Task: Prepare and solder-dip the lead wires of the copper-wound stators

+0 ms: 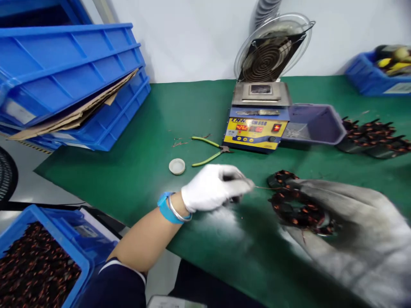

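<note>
My right hand [346,214], in a stained white glove, grips a black ring-shaped motor stator [298,209] wound with copper coils. A thin copper wire [265,187] runs left from the stator to my left hand [218,188], also gloved in white, whose fingertips are pinched on its end. Just behind the held stator, another black stator piece [282,176] shows in part. Green-handled cutting pliers [210,152] lie spread beyond my left hand, close to a small round whitish lid [177,166].
A yellow-fronted solder pot [253,130] with lit red digits stands at the back, a purple bin [321,124] beside it. More stators [375,137] sit at right. Blue crates [70,64] are stacked at left; a blue bin [80,252] of coiled parts is below. Wire scraps [180,143] lie near the pliers.
</note>
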`<state>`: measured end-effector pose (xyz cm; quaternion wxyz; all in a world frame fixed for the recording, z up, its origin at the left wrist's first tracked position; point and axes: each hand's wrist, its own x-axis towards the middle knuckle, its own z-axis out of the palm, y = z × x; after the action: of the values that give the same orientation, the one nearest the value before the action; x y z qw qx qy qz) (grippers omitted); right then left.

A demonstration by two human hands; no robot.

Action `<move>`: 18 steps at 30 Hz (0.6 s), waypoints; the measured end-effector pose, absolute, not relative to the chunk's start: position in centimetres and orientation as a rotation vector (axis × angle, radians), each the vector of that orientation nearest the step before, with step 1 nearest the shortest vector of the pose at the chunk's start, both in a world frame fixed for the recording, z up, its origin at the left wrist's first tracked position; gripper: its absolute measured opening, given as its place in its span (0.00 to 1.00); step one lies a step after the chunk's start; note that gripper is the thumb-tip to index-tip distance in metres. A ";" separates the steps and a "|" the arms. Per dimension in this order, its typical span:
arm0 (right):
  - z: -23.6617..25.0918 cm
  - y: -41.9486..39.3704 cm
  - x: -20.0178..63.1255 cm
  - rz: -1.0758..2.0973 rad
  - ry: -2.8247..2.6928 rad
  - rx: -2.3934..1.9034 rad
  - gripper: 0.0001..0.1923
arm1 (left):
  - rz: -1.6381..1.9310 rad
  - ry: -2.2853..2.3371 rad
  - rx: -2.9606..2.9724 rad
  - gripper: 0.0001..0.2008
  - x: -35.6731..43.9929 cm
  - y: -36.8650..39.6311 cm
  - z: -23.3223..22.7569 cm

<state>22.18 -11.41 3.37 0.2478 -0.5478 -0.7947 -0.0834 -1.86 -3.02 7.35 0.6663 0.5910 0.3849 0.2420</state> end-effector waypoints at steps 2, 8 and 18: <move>4.0 -10.6 21.6 -0.184 -2.180 -1.426 0.32 | 0.791 1.006 1.286 0.13 -2.1 -1.7 6.4; 4.1 -8.7 19.2 -0.303 -2.432 -1.360 0.20 | 1.036 1.195 1.265 0.16 -1.4 1.2 1.3; 3.8 -7.9 18.1 -0.115 -2.634 -1.748 0.18 | 0.925 1.211 1.458 0.14 -0.9 1.4 0.3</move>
<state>18.12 -7.94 3.75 -0.0109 -0.5525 -0.8326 -0.0364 -0.90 1.43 0.28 0.4937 0.6011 0.4995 0.3814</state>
